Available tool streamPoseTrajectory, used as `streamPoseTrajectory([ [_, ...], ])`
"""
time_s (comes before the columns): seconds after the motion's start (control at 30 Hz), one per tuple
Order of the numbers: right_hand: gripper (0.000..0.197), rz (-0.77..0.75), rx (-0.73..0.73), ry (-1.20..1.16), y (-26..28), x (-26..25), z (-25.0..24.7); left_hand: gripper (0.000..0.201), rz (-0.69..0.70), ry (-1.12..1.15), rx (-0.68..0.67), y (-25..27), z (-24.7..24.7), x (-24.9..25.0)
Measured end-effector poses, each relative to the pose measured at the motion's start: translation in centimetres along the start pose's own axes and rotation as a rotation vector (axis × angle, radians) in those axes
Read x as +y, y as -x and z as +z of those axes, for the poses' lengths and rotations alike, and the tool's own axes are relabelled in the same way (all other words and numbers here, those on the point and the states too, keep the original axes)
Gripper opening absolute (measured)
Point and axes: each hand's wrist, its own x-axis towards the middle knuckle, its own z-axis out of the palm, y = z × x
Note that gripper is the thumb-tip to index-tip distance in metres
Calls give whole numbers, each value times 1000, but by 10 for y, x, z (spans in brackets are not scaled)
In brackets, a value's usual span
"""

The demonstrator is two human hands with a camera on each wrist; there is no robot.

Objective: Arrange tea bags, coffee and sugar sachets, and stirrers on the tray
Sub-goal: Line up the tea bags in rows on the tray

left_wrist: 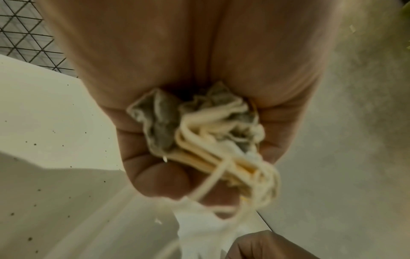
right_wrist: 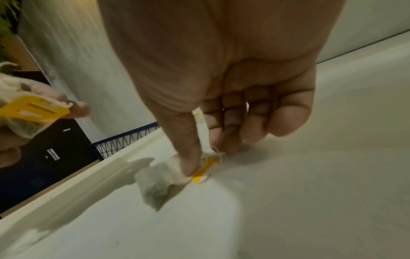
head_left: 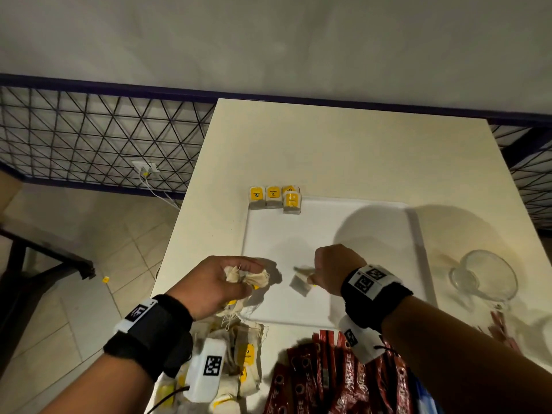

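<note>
A white tray lies on the cream table. Several tea bags with yellow tags stand in a row at its far left corner. My left hand hovers over the tray's near left edge and grips a bunch of tea bags with tangled strings. My right hand is above the tray's near middle and pinches a single tea bag by its yellow tag end between thumb and forefinger. The bag's pouch hangs down close to the tray floor.
A heap of loose tea bags lies at the table's near edge under my left wrist. Red coffee sachets lie beside it. A glass cup stands right of the tray. A wire fence runs behind the table.
</note>
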Motion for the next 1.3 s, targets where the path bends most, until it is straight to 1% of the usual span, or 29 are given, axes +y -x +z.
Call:
streamPoseTrajectory([
  [0.07,27,23,6,-35,-1,-2,4,35,6,-3,1,2,1,-1],
  [0.17,30,16,4,-87,-1,-4,7,35,21,-4,9,4,2,-1],
  [0.27,26,16,13,-65,-3,-6,9,35,24,7,3,5,1,-4],
  [0.4,28,-3,23,-36,-1,-10,7,35,25,18,14,6,0,-2],
  [0.5,20,-19,4,-93,5,-12,5,34,17,9,11,8,-1,0],
  [0.57,12,-32,10,-178,7,-12,2,32,29,-75,-9,9,0,2],
  [0.6,12,-42,22,-238,7,-12,0,33,52,-135,-19,10,2,3],
  [0.7,19,-76,56,-418,14,-19,-14,35,188,-389,13,9,16,13],
  [0.77,20,-89,51,-554,19,-27,-22,38,279,-530,-11,5,25,17],
  [0.87,20,-76,-8,-846,25,-35,-29,43,290,-643,-49,1,35,22],
  [0.93,17,-67,-36,-990,26,-36,-31,45,306,-650,-16,0,37,23],
  [1.07,5,-81,-94,-1265,33,-34,-41,46,308,-558,61,1,36,23],
  [1.1,5,-79,-104,-1317,34,-33,-44,45,314,-552,74,1,36,23],
  [1.17,8,-85,-96,-1345,35,-31,-49,44,320,-542,84,1,36,24],
  [1.3,10,-96,-67,-1305,33,-29,-54,41,343,-529,92,0,35,29],
])
